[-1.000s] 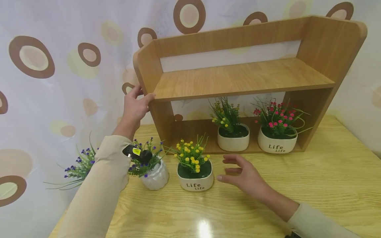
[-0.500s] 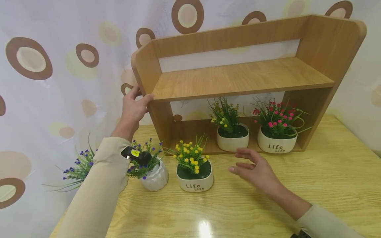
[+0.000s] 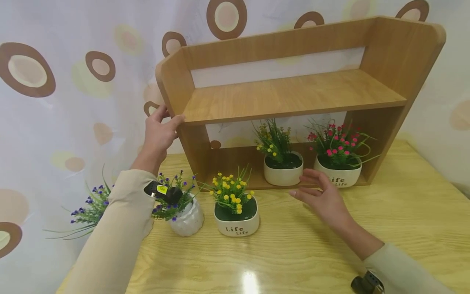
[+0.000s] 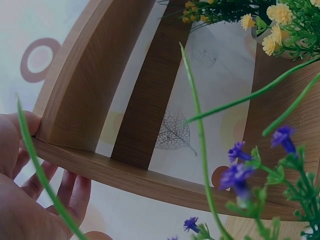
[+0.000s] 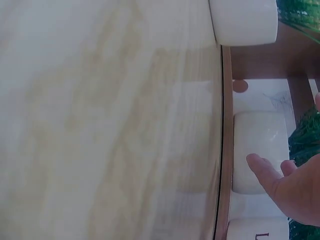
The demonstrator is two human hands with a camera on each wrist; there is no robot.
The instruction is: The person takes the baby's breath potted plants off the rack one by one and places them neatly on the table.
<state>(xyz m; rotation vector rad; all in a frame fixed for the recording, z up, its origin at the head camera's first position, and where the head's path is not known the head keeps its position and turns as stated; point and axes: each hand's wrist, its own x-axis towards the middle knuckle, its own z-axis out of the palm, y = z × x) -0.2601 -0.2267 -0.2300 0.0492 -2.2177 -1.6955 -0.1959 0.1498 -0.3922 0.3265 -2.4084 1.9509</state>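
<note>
My left hand (image 3: 157, 134) grips the left side panel of a two-tier wooden shelf (image 3: 293, 92); in the left wrist view its fingers (image 4: 75, 195) wrap behind the panel. My right hand (image 3: 324, 200) is in front of the lower tier, thumb and fingers apart and holding nothing. It is nearest to a white pot with small yellow flowers (image 3: 283, 173), which stands on that tier; whether a finger touches the pot I cannot tell. To its right, partly hidden by the hand, stands a "Life" pot with pink flowers (image 3: 343, 173).
A "Life" pot with yellow flowers (image 3: 238, 224) stands on the wooden table (image 3: 293, 261) before the shelf. Left of it is a white fluted pot with purple flowers (image 3: 188, 220). Another purple-flowered plant (image 3: 92, 206) is partly behind my left sleeve. A patterned curtain (image 3: 92, 134) hangs behind.
My right hand has moved right and slightly up, away from the yellow-flowered pot on the table towards the pots in the shelf. My left hand stays on the shelf.
</note>
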